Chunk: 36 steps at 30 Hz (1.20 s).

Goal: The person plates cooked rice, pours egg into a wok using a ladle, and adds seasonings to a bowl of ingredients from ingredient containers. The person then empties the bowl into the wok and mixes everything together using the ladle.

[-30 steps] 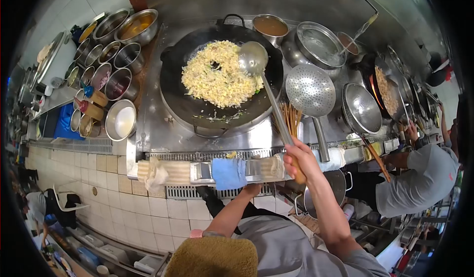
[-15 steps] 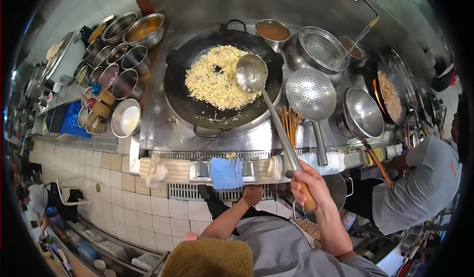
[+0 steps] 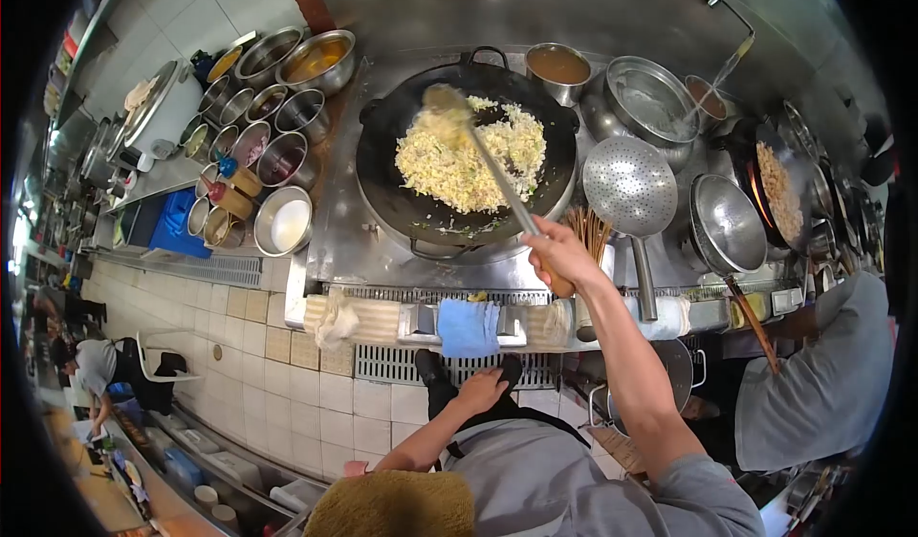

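Observation:
My right hand (image 3: 560,254) is closed round the handle end of a long metal ladle (image 3: 500,179). The ladle's bowl, smeared by motion, is at the far left part of the rice in a big black wok (image 3: 381,178). Fried rice (image 3: 449,174) with egg and green bits is spread over the wok's middle, some of it hidden under the ladle. Down by my thigh, my left hand (image 3: 481,390) holds nothing, its fingers loosely stretched out. A blue cloth (image 3: 468,328) hangs on the stove's front rail between my left hand and the wok.
Right of the wok lie a perforated strainer (image 3: 629,185), a bamboo brush (image 3: 586,234) and a metal pot (image 3: 652,97). Steel bowls and a white-filled bowl (image 3: 283,222) stand at left. A co-worker's grey sleeve (image 3: 813,384) is at right, near another wok (image 3: 779,193).
My right hand has pushed forward and left, carrying the ladle from the rice's right side to its far left. The rice now reaches further right in the wok. The whole view has shifted slightly.

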Tool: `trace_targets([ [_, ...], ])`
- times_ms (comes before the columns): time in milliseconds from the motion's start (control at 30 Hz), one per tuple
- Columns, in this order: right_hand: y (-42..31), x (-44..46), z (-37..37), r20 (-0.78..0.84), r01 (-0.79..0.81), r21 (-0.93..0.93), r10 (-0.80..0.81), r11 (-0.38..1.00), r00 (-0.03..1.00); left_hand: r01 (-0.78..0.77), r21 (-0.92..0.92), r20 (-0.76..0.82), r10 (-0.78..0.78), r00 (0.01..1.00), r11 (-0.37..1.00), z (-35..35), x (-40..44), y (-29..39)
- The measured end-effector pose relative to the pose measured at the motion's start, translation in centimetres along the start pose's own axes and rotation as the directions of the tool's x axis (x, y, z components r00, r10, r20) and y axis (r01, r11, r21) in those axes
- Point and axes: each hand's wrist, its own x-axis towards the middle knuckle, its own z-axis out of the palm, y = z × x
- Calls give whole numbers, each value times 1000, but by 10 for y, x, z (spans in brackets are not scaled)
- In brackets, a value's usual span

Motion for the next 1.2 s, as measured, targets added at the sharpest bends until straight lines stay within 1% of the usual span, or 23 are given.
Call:
trace_targets([
  [33,3,-7,2,60,-24,-53,27,998,998,-48,-12,-67,47,997,999,-7,-10,0],
  [67,9,-16,3,51,-35,-173,44,984,998,-38,-49,-62,34,997,998,-16,-21,2],
  [133,12,-51,-8,148,21,-365,36,931,988,-18,-126,-55,11,998,992,-47,-43,25],
  [200,22,-90,-24,119,199,-713,-164,672,979,45,-276,-53,-62,997,960,-85,-64,58],
  [233,24,-112,-34,95,183,-754,-171,630,981,75,-352,-50,-99,994,933,-103,-72,72],
  [333,4,-148,-60,-13,66,-844,-143,533,990,-99,-391,-286,-19,958,915,-152,-83,96],
  [400,-20,-155,-53,-124,-59,-890,-115,453,986,-328,-70,-568,232,790,942,-186,-67,96],
  [467,-25,-146,-46,-154,-65,-907,-186,415,970,-311,281,-717,414,561,908,-228,-38,106],
  [533,-6,-155,-31,-246,-139,-907,-233,397,941,-146,449,-738,458,496,882,-257,-11,110],
  [600,27,-171,-19,-303,-199,-904,-239,379,922,-188,382,-698,416,582,905,-267,14,88],
  [667,54,-199,-4,-164,-5,-914,-359,405,919,-227,324,-638,390,664,918,-277,27,77],
  [733,26,-219,15,-249,-115,-639,-63,760,966,-274,290,-551,394,736,917,-287,35,75],
  [767,6,-233,24,-238,-192,-446,91,874,967,-371,316,-631,486,605,873,-282,42,69],
  [800,-13,-246,30,-182,-158,-420,88,893,979,-327,363,-612,488,623,873,-276,31,75],
  [867,-39,-273,34,-116,-68,-578,1,813,993,-239,474,-585,506,634,848,-277,-7,103],
  [933,-68,-297,30,-124,-228,-442,193,868,973,-378,428,-622,571,536,821,-272,-57,133],
  [967,-74,-303,26,-114,-315,-366,294,875,949,-374,464,-625,596,504,803,-274,-53,135],
  [1000,-78,-300,20,-90,-340,-401,333,851,939,-364,491,-622,612,489,791,-273,-53,135],
  [1033,-78,-289,19,-81,-320,-427,317,846,945,-352,520,-622,628,468,778,-273,-53,135],
  [1067,-76,-271,19,-74,-288,-461,287,839,955,-308,465,-646,556,522,830,-273,-37,126],
  [1133,-62,-230,24,-128,-203,-683,159,701,979,-339,448,-698,561,446,827,-266,3,102],
  [1167,-32,-205,19,-94,-27,-791,-77,611,993,-325,453,-667,557,494,830,-256,1,93],
  [1200,-10,-183,14,-24,128,-877,-308,464,951,-313,460,-638,554,535,831,-242,-6,85],
])
